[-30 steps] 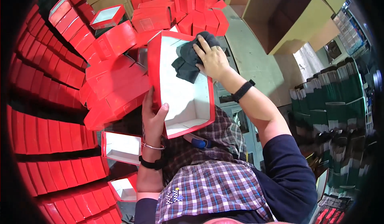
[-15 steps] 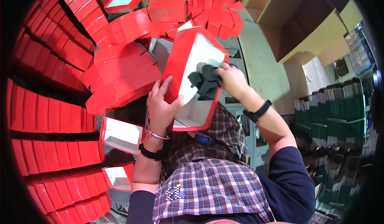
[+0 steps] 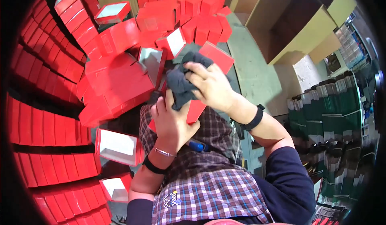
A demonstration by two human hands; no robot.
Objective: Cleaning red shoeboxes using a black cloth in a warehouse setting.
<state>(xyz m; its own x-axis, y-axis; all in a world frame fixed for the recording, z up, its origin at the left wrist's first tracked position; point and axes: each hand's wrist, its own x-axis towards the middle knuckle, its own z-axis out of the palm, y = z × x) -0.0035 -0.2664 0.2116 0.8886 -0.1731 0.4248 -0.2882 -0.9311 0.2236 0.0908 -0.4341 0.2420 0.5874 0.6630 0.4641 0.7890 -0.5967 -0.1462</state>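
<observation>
Over my lap lies a red box [image 3: 218, 57], its outer side turned up and largely covered by my hands. A crumpled dark grey cloth [image 3: 179, 83] rests against the box. My right hand [image 3: 213, 86] grips the cloth, with curled fingers pressing it onto the box. On the near part of the box is my left hand [image 3: 173, 122], thumb to one side and fingers reaching up to the cloth's lower edge; it holds the box steady. The box's inside does not show.
Red boxes [image 3: 116, 84] are heaped ahead and to the left, and stacked rows [image 3: 52, 122] fill the left side. Two boxes with white insides, one of them an open box [image 3: 118, 146], sit by my left arm. Right: a large cardboard carton [image 3: 297, 44] and green bundles [image 3: 341, 104].
The red box has been turned, so its white inside no longer shows. Cloth and right hand have moved left, from inside the box to its outer side.
</observation>
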